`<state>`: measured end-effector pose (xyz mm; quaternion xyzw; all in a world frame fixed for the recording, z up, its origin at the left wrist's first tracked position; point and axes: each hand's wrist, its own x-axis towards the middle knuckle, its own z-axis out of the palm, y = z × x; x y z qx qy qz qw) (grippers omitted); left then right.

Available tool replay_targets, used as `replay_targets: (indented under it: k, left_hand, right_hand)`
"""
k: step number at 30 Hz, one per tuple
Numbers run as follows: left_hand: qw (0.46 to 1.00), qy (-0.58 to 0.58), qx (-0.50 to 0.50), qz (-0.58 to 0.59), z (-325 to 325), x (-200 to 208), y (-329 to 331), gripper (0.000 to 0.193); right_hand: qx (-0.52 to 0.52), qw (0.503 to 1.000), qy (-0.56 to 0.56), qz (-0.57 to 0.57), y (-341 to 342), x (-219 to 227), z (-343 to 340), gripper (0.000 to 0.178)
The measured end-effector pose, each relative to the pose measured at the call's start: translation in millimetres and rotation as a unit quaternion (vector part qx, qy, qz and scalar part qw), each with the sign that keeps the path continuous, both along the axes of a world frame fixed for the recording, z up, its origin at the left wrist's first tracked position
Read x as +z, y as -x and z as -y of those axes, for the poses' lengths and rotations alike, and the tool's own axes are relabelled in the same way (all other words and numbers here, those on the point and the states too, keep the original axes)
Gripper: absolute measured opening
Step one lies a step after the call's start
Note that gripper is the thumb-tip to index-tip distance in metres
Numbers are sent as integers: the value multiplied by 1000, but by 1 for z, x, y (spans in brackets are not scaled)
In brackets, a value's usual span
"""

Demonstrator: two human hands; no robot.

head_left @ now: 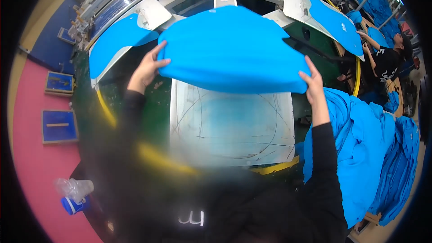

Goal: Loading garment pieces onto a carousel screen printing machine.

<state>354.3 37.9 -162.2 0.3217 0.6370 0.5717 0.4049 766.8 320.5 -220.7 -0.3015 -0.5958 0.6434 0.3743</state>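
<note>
A bright blue cut fabric piece (225, 47) is stretched out in the air between my two hands. My left hand (150, 66) grips its left edge, thumb and fingers at the border. On the opposite side my right hand (314, 81) pinches the lower right corner, part of its fingers hidden by the cloth. Below the fabric lies a pale rectangular board (229, 130), its surface marked with dark curved and straight lines and a bluish stain. The fabric's lower edge hangs over the board's far part.
Boards with blue pieces on them stand at left (119, 40) and right (324, 20). A heap of blue fabric (355, 144) lies beside my right arm. A co-worker (389, 60) is at the far right. Blue framed screens (60, 126) rest on the pink surface, near a plastic cup (83, 188).
</note>
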Motion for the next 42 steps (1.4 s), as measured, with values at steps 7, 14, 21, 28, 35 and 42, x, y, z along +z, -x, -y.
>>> replay_targets:
  k: [7,14,21,28,35,42]
  left_hand:
    - [997,55,17,53,71,-117,-31,78]
    - [978,151,81,122,116,-195,-70,77]
    - [973,101,142,-151,119,-229,-111,72]
    - [957,130,223,-134,157,-220,-104,84]
    - [959,122,209,-144,178,-224,-129,87]
    - [961,100,216,-141,195,-238,-144,88]
  right_hand:
    - [26,994,74,71,-40,-100,60,70]
    - [23,982,73,175,-68,-148,112,71]
    - [-3,964,-33,265,-80,-203,142,52]
    - [-76,954,-95,274,-75,-165,169,60]
    - [-7,962,-17,271,-103,-150,169,70]
    - [14,962,-9,271,-113,-145,185,70]
